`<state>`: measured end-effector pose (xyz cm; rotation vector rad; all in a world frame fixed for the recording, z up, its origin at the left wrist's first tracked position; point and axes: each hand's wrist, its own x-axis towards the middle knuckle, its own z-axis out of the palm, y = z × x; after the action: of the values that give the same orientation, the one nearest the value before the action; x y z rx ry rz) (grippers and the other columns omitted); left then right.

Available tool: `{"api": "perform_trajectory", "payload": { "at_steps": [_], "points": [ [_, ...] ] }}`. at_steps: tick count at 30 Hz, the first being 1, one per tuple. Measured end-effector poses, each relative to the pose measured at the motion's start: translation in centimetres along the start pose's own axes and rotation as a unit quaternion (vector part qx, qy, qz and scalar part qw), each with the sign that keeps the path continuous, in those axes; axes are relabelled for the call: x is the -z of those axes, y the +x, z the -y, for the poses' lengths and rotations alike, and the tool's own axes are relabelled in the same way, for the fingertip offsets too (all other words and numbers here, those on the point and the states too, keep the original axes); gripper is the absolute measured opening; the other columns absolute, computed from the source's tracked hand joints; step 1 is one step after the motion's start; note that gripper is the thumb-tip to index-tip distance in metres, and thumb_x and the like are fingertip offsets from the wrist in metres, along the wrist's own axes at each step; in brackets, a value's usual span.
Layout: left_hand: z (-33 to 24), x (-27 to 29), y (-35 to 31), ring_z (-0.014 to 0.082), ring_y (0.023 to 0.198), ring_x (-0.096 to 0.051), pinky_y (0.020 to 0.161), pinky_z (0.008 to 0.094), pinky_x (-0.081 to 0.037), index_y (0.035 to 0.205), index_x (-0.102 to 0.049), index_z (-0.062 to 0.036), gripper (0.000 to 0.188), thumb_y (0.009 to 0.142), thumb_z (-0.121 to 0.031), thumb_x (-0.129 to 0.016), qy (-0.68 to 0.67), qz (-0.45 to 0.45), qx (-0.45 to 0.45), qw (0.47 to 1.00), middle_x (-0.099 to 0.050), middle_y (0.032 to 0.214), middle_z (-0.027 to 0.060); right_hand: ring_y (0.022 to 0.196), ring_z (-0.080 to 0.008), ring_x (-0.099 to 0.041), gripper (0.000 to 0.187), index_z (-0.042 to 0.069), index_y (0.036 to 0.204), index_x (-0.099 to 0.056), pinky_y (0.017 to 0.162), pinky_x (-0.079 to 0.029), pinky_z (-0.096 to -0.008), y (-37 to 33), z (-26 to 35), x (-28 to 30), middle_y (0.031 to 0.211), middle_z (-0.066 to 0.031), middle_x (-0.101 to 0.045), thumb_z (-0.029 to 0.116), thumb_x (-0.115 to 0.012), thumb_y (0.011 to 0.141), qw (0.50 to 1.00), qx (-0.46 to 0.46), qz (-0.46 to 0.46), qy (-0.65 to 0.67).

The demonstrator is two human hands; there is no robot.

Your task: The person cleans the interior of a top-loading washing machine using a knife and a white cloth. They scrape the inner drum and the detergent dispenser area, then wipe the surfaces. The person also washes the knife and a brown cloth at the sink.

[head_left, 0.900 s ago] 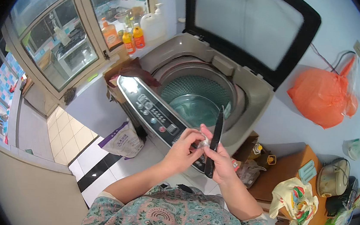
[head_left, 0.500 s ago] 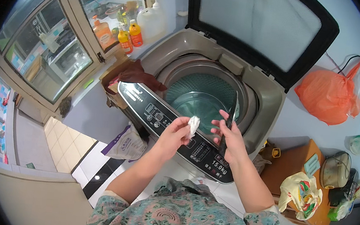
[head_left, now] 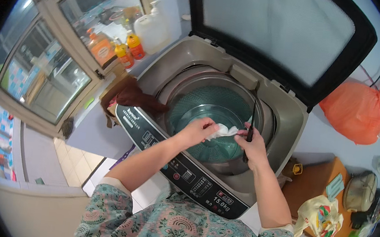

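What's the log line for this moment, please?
left grip: pinches crumpled white piece | right grip: holds slim black tool | washing machine: lid raised, tub below grips

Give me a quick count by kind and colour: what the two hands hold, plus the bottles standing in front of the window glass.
White crumpled scrap (cloth or paper, unclear): 1
Long black tool: 1
White pump bottle: 1
Orange bottle: 1
Yellow bottles: 2
Total: 6
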<state>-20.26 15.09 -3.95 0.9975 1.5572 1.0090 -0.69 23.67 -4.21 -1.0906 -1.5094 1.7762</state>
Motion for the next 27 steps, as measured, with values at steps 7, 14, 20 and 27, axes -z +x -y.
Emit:
{"api": "perform_trajectory", "payload": {
  "at_steps": [7, 14, 20, 27],
  "points": [
    [2.7, 5.4, 10.3, 0.0129, 0.087, -0.057, 0.071, 0.0286, -0.051, 0.107, -0.053, -0.0042, 0.030, 0.091, -0.030, -0.053, 0.024, 0.186, 0.124, 0.975, -0.058, 0.098, 0.0052, 0.101, -0.0232, -0.055, 0.046, 0.014, 0.137, -0.036, 0.085, -0.044, -0.0313, -0.9, 0.6, 3.0, 0.115, -0.0128, -0.057, 0.011, -0.046, 0.092, 0.963, 0.004, -0.149, -0.224],
    [5.8, 3.3, 18.6, 0.0131, 0.084, -0.055, 0.071, 0.0299, -0.051, 0.108, -0.052, -0.0058, 0.028, 0.089, -0.026, -0.056, 0.045, 0.241, 0.155, 0.957, -0.056, 0.098, 0.0041, 0.104, -0.0362, -0.054, 0.038, 0.003, 0.123, -0.045, 0.088, -0.043, -0.0398, -2.5, -0.6, 5.0, 0.112, -0.0207, -0.056, 0.013, -0.055, 0.087, 0.844, -0.021, -0.320, -0.430],
    [8.9, 1.9, 24.1, 0.0140, 0.083, -0.056, 0.071, 0.0307, -0.050, 0.107, -0.054, -0.0066, 0.027, 0.087, -0.023, -0.059, 0.047, 0.294, 0.178, 0.938, -0.057, 0.097, 0.0048, 0.088, -0.0400, -0.059, 0.034, 0.007, 0.118, -0.050, 0.073, -0.047, -0.0450, -0.9, 2.0, 2.5, 0.097, -0.0214, -0.062, 0.021, -0.055, 0.088, 0.792, -0.045, -0.364, -0.488],
    [16.9, -0.4, 25.9, 0.0148, 0.082, -0.058, 0.068, 0.0321, -0.052, 0.108, -0.054, -0.0083, 0.029, 0.083, -0.020, -0.063, -0.007, 0.193, 0.270, 0.943, -0.059, 0.094, 0.0032, 0.094, -0.0378, -0.060, 0.034, 0.007, 0.118, -0.051, 0.079, -0.047, -0.0393, 0.8, 0.6, 1.4, 0.102, -0.0206, -0.062, 0.019, -0.056, 0.086, 0.869, -0.100, -0.285, -0.391]
  ]
}}
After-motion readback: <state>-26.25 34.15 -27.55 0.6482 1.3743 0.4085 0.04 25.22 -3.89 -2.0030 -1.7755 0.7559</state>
